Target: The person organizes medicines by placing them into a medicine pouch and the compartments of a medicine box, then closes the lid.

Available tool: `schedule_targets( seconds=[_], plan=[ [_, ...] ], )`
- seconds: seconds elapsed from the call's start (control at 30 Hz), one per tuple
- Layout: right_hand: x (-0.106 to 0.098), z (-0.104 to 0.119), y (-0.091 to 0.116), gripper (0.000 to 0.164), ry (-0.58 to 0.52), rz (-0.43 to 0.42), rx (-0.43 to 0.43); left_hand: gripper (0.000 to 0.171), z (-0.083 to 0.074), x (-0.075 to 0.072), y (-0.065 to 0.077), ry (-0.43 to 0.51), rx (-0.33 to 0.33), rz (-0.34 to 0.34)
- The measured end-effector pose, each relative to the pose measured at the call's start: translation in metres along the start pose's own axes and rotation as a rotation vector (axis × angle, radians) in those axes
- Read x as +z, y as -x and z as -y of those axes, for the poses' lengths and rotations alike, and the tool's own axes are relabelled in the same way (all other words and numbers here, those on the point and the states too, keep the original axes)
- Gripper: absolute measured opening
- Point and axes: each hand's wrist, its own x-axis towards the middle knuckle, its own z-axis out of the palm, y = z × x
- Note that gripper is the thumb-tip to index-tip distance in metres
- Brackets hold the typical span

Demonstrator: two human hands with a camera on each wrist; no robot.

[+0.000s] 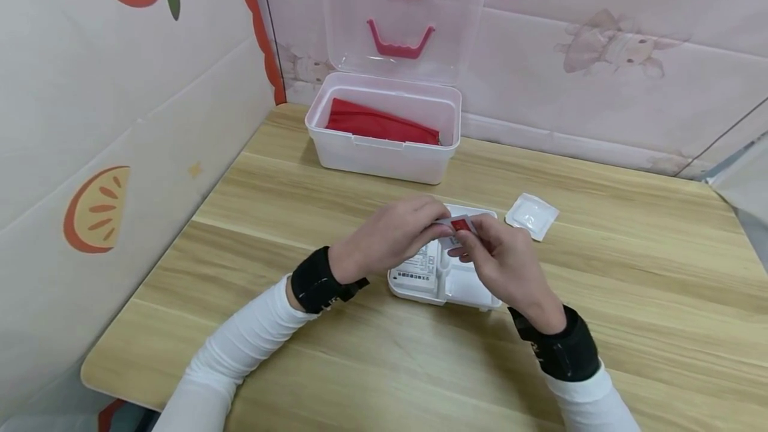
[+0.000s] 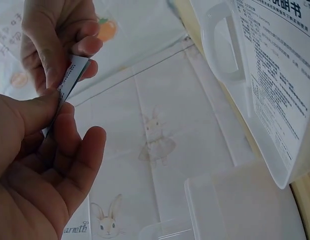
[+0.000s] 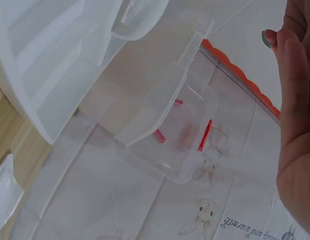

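A small flat sachet, pale with a red patch, is held by both hands above a white compartment tray. My left hand pinches one end of it between thumb and fingers. At its other end, the thumb and fingers of my right hand grip it. The left wrist view catches the sachet edge-on between the two hands. In the right wrist view only part of the right hand appears, at the edge. Printed white packaging lies in the tray's left compartment.
Behind the tray stands a translucent box, its lid raised against the wall, with a red pouch inside. To the right of the tray lies a white square packet on the wooden table. A wall borders the table's left side.
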Motion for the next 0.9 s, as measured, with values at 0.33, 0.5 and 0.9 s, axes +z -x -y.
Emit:
schedule_targets(
  seconds=[0.33,0.5,0.9],
  plan=[
    [0.002,-0.005,-0.003,0.014,-0.023,-0.015,0.094,0.02,0.003,0.001,-0.001,0.0,-0.133,0.063],
    [-0.01,-0.016,-0.004,0.026,0.069,-0.014,0.319,0.034,0.004,-0.005,-0.001,-0.059,-0.242,0.033],
    [-0.014,-0.032,-0.005,0.026,0.38,0.148,0.414,0.022,0.007,-0.005,0.001,-0.169,-0.119,0.025]
  ],
)
